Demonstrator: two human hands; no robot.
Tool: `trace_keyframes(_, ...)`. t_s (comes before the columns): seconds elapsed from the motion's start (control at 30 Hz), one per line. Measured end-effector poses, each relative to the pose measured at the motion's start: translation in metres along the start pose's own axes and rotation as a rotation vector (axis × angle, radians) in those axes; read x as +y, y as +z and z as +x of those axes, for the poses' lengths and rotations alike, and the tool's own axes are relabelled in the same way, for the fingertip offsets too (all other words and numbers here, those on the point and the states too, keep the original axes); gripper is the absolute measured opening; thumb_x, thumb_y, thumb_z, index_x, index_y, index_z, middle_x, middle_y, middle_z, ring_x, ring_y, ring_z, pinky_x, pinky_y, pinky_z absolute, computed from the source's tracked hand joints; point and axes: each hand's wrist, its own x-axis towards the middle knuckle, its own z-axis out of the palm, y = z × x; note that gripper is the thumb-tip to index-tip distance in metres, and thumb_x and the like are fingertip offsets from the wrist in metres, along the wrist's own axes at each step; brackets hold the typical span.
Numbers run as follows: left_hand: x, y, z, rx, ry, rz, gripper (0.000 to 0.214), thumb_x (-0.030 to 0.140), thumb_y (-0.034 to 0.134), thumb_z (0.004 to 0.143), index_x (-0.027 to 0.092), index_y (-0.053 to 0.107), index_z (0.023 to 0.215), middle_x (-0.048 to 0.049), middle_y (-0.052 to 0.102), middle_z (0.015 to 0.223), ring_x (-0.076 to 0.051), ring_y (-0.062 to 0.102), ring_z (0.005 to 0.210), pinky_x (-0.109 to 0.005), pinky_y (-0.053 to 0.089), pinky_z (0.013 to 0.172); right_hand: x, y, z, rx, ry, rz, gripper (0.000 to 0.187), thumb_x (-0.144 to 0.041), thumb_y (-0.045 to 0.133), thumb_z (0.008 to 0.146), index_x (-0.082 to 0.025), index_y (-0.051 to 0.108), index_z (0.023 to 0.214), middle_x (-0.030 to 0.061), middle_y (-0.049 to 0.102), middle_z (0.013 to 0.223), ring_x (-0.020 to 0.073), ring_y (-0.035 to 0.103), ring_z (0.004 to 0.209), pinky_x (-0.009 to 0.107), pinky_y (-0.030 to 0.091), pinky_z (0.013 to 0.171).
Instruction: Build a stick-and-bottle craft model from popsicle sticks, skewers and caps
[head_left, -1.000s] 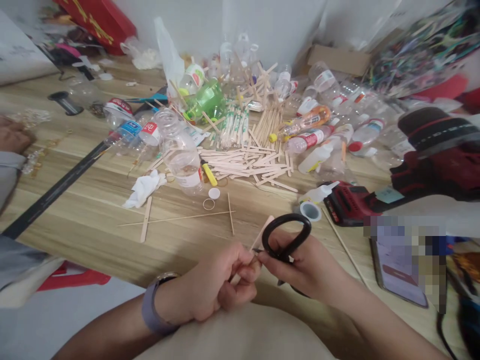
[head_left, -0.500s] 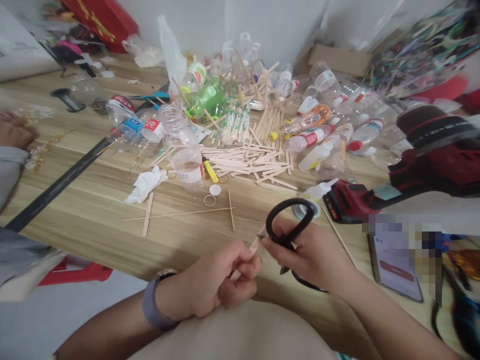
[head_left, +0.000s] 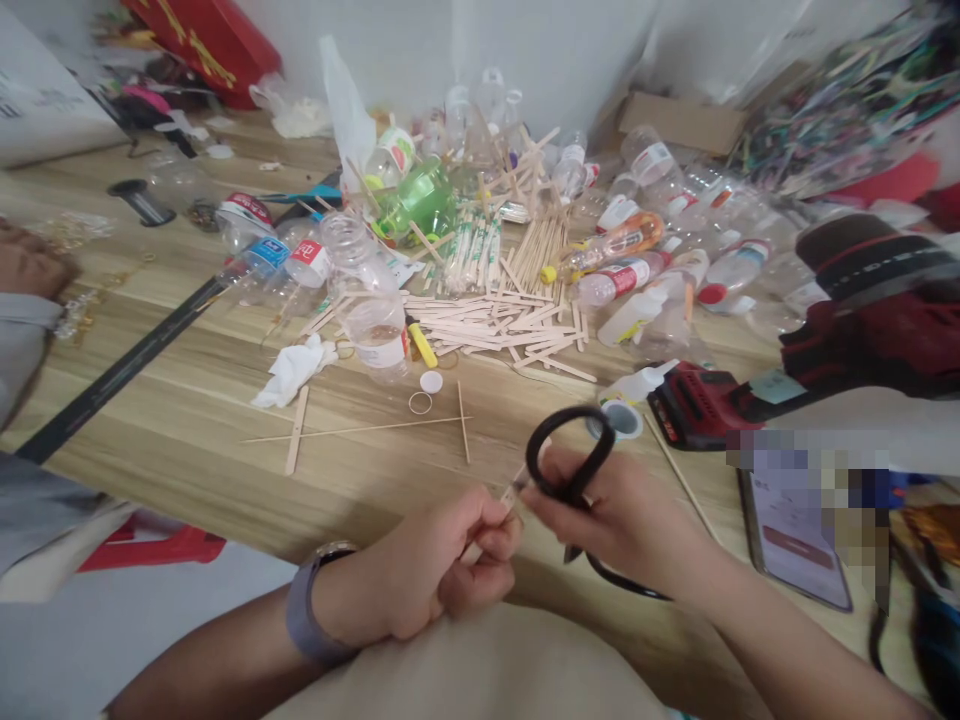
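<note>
Stick (head_left: 512,493) in the left hand (head_left: 457,560) is thin, flat and pale wood, poking out of the fist towards 1 o'clock. Left grip's closed round it, right grip (head_left: 622,510)'s wrapped round some black-looped scissors (head_left: 576,488), tip right up by the wood but too blurry to tell if it's touching. Big heap of similar sticks (head_left: 487,328) sits at 12 o'clock from there on the counter (head_left: 375,480), phone (head_left: 791,535) at 3 o'clock from the right hand
</note>
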Motion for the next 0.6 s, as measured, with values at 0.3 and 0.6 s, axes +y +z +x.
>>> trace_keyframes(0.3, -0.0009, -0.0010, 0.0006, 0.002, -0.009, 0.018, 0.025, 0.037, 0.037, 0.074, 0.022, 0.029, 0.056, 0.0102, 0.016, 0.035, -0.007, 0.007, 0.036, -0.025, 0.006, 0.039, 0.0021, -0.0005, -0.0013, -0.045, 0.041, 0.047, 0.030, -0.029, 0.050, 0.091, -0.019, 0.041, 0.064, -0.0050, 0.041, 0.055, 0.0071, 0.038, 0.049, 0.019, 0.030, 0.046)
trace_keyframes(0.6, -0.0010, -0.0007, 0.0000, 0.006, -0.009, 0.039, 0.025, 0.039, 0.038, 0.072, 0.022, 0.029, 0.056, 0.0101, 0.016, 0.036, -0.007, 0.008, 0.037, -0.026, 0.005, 0.039, 0.0002, -0.0026, -0.0001, -0.070, 0.102, 0.101, 0.028, -0.028, 0.048, 0.091, -0.019, 0.042, 0.065, -0.0042, 0.045, 0.055, 0.0074, 0.041, 0.050, 0.019, 0.032, 0.046)
